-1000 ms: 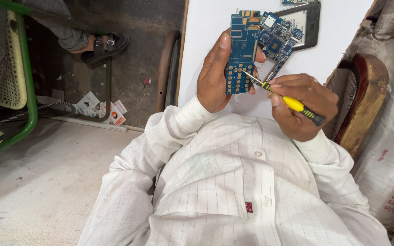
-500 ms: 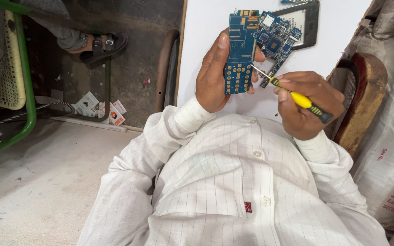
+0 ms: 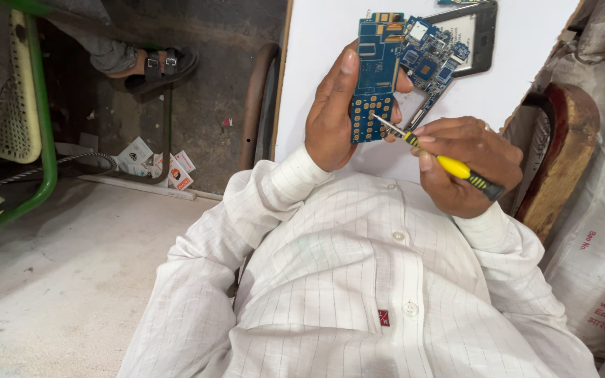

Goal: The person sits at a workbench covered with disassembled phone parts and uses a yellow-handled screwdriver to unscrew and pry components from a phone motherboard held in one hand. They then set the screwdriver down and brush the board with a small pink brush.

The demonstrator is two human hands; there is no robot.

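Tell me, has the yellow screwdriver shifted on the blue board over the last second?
Yes. The screwdriver tip slid down the circuit board, away from the phone frame, to its lower gold-dotted end.

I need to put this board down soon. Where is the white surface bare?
Bare white tabletop lies left of the circuit board, by the table's edge, and right of the dark phone frame. Around the left hand, right hand and screwdriver it is crowded.

Single head-worn view, looking steeply down the wearer's own white shirt (image 3: 386, 294), close to both raised hands, white table (image 3: 316, 42) ahead, concrete floor (image 3: 57, 280) at left
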